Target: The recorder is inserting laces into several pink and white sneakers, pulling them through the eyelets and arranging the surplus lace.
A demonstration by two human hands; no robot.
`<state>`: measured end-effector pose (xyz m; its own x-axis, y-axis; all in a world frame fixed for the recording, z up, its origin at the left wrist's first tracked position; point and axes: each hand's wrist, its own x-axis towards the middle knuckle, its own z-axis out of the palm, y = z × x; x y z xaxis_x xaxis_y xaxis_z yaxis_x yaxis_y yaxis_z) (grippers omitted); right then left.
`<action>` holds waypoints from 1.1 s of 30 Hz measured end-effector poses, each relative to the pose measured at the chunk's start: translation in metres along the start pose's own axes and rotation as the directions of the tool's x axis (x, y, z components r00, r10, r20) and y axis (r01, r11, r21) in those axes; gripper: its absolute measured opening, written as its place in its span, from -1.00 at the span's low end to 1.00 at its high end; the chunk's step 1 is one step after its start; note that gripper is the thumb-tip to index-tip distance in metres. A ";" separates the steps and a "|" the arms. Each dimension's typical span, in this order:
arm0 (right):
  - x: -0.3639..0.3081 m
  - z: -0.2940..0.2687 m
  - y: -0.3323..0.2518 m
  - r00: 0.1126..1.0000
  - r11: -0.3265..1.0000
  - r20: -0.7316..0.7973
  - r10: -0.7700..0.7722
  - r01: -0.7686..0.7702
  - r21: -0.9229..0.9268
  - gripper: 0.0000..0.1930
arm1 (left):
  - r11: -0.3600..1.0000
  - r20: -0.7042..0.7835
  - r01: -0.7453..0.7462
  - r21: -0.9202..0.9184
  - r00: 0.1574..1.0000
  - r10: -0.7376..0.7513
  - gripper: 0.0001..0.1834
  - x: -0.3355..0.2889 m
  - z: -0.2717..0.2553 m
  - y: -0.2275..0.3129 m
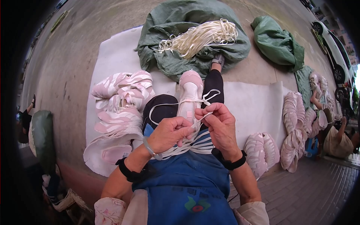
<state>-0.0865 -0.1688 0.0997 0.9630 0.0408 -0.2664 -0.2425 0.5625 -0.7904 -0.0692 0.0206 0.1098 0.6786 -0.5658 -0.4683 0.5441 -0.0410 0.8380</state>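
Hands work close together over a pink shoe [189, 95] lying on the person's lap. Left hand [168, 133] grips the shoe's near end, while right hand [221, 125] pinches a white lace [210, 93] running up to the eyelets. Finished shoes [120, 108] lie stacked just left; a lace bundle [198, 37] rests on a green sack [168, 22] beyond.

A pink-and-white sneaker [189, 93] is lying on the lap, toe pointing toward twelve o'clock, its white lace [170, 104] looping loosely toward nine o'clock.
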 end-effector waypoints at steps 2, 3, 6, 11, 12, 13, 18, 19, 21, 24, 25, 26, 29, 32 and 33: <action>0.001 -0.014 -0.004 0.999 0.985 -0.028 -0.027 0.022 -0.169 -0.81 | 0.998 -0.079 0.070 0.001 0.994 -0.070 -0.76 -0.007 -0.006 0.008; 0.002 -0.022 -0.007 0.995 0.845 0.026 -0.101 0.099 -0.525 -0.80 | 0.997 -0.096 0.074 0.019 0.993 -0.072 -0.77 -0.009 -0.011 0.010; -0.005 -0.027 -0.018 0.951 0.387 0.213 -0.226 0.288 -0.876 -0.75 | 0.998 -0.144 0.052 0.048 0.989 -0.044 -0.78 -0.014 -0.020 0.014; -0.022 0.013 -0.042 0.906 0.252 0.318 -0.279 0.389 -0.886 -0.63 | 0.985 -0.100 0.014 0.173 0.995 0.003 -0.77 -0.013 -0.006 0.016; -0.023 0.018 -0.040 0.825 0.347 0.479 -0.300 0.562 -0.751 -0.59 | 0.979 -0.061 -0.097 0.178 0.992 0.109 -0.77 -0.011 0.000 0.010; -0.025 0.022 -0.035 0.865 0.420 0.462 -0.194 0.499 -0.758 -0.56 | 0.962 -0.022 -0.207 0.178 0.977 0.214 -0.77 -0.010 0.003 0.007; -0.030 0.020 -0.007 0.910 0.498 0.401 -0.104 0.396 -0.771 -0.63 | 0.978 -0.110 0.042 0.206 0.994 -0.020 -0.79 -0.021 0.003 0.022; -0.030 0.014 -0.003 0.910 0.501 0.403 -0.101 0.397 -0.769 -0.63 | 0.971 -0.141 0.029 0.237 0.990 0.004 -0.79 -0.023 0.001 0.020; -0.028 -0.003 -0.003 0.878 0.244 0.477 -0.047 0.473 -0.847 -0.69 | 0.964 -0.170 0.017 0.267 0.985 0.030 -0.78 -0.029 -0.001 0.018; -0.028 -0.013 -0.020 0.947 0.302 0.302 -0.113 0.322 -0.897 -0.79 | 0.982 -0.363 -0.150 0.119 0.914 0.183 -0.70 -0.052 -0.010 0.038; -0.027 -0.015 -0.029 0.952 0.367 0.235 -0.195 0.293 -0.883 -0.83 | 0.971 -0.411 -0.198 0.137 0.880 0.238 -0.68 -0.062 -0.014 0.051; -0.026 -0.016 -0.042 0.947 0.385 0.171 -0.272 0.270 -0.883 -0.85 | 0.968 -0.452 -0.181 0.173 0.859 0.241 -0.71 -0.074 -0.019 0.063; -0.023 -0.025 -0.093 0.793 0.081 0.272 -0.545 0.373 -0.924 -0.87 | 0.934 -0.601 -0.125 0.334 0.736 0.313 -0.74 -0.109 -0.052 0.087; -0.032 -0.041 -0.132 0.745 0.488 0.023 -0.667 0.460 -0.742 -0.75 | 0.808 -0.695 -0.359 0.468 0.415 0.587 -0.71 -0.152 -0.088 0.106; -0.029 -0.057 -0.145 0.711 0.557 0.029 -0.702 0.575 -0.599 -0.75 | 0.755 -0.690 -0.400 0.519 0.325 0.646 -0.68 -0.162 -0.100 0.113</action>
<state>-0.0864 -0.2984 0.1907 0.8586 -0.3423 0.3816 0.3478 -0.1577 -0.9242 -0.0683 0.1904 0.2522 0.9130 0.3578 0.1961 -0.1164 -0.2324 0.9656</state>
